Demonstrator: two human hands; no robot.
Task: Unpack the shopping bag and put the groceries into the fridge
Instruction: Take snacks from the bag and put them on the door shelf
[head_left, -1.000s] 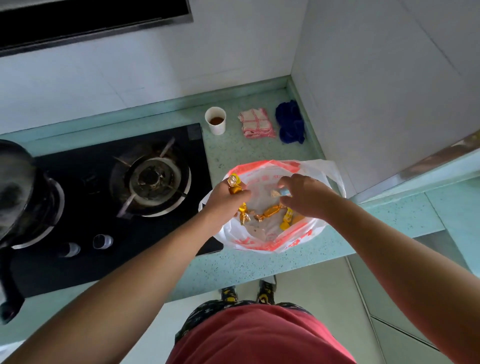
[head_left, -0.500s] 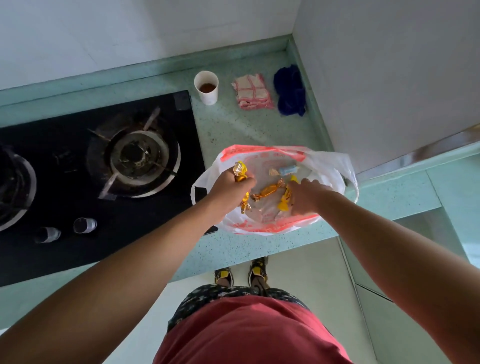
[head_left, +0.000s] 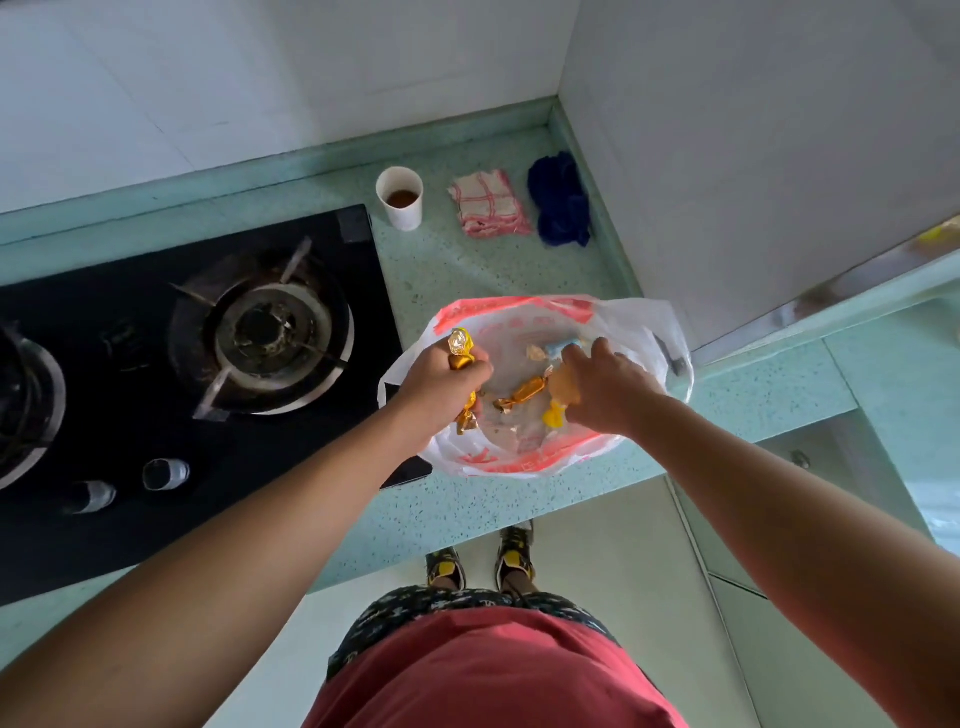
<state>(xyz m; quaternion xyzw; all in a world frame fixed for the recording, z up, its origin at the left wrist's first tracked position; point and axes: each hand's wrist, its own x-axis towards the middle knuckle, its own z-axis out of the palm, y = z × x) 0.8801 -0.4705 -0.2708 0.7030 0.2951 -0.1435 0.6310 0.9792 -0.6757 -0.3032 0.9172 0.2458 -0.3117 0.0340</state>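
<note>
Our left hand (head_left: 441, 379) was clenched on a bunch of gold sweets (head_left: 460, 345), twisted ends poking out above and below the fist. Our right hand (head_left: 613, 389), set apart from it, reached down with bent fingers over a yellow sweet (head_left: 552, 417); we could not tell whether it had a hold on it. Both hands were inside the open mouth of the shopping bag (head_left: 519, 462). An amber sweet (head_left: 522, 395) lay loose between them, and a blue sweet (head_left: 563, 344) lay just beyond the right hand.

The bag sat on the green counter (head_left: 467, 270) close to its near edge, its left side lapping the corner of the black stove (head_left: 130, 364). Farther back stood a paper cup (head_left: 400, 200), a checked cloth (head_left: 488, 205) and a blue cloth (head_left: 561, 200). No fridge was in view.

In our judgement, the step called for pinching each sweet by its body, not its slippery twist. The right hand should feed the left only while that fist could close, then lift straight up so the thin plastic neither snagged nor slid off the edge.
</note>
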